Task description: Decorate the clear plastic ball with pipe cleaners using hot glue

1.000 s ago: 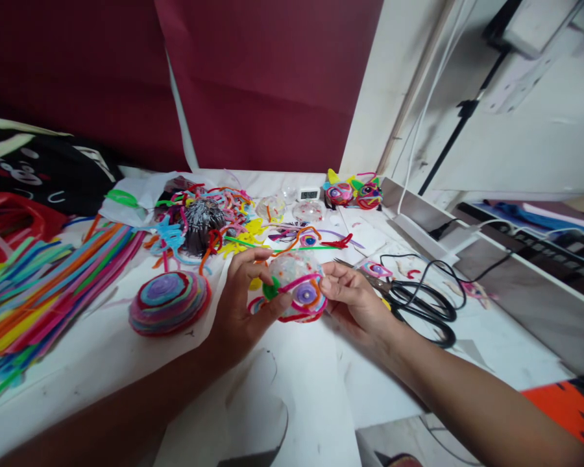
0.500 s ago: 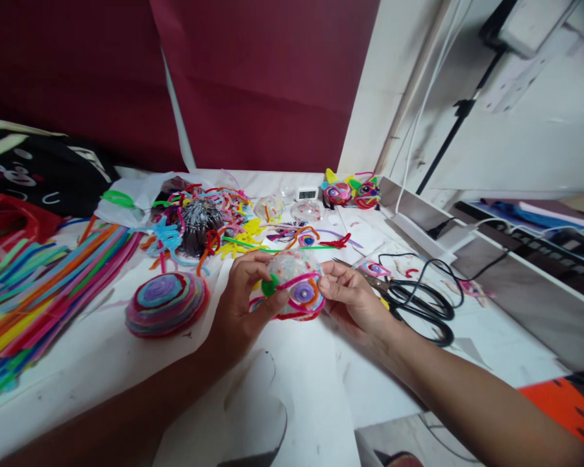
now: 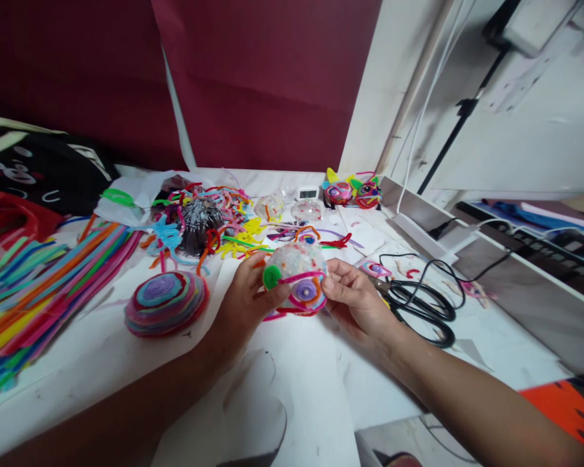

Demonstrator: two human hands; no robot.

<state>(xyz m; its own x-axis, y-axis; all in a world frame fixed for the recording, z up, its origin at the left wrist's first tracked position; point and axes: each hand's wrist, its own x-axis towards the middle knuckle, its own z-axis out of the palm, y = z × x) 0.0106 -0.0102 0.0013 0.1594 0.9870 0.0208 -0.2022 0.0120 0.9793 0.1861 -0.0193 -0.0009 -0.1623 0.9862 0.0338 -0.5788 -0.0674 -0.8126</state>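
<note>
Partly hidden clear ball (image 3: 299, 261), left hand (image 3: 238, 301) holding, right hand (image 3: 359, 298) gripping

Dim upper left, stretched edges, perhaps slight blur

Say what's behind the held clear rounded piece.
Behind the clear rounded piece: an eye-like ornament above its top edge, green stem showing at both sides. The stretch between is covered.

"Anything legible?"
"Beyond the hands (image 3: 241, 298) (image 3: 357, 297), a small white digital clock (image 3: 307, 194) shows digits starting with 9; I can't vouch for the rest."
"And to their right?"
"White characters on a black panel (image 3: 559, 257), too blurred to read."
</note>
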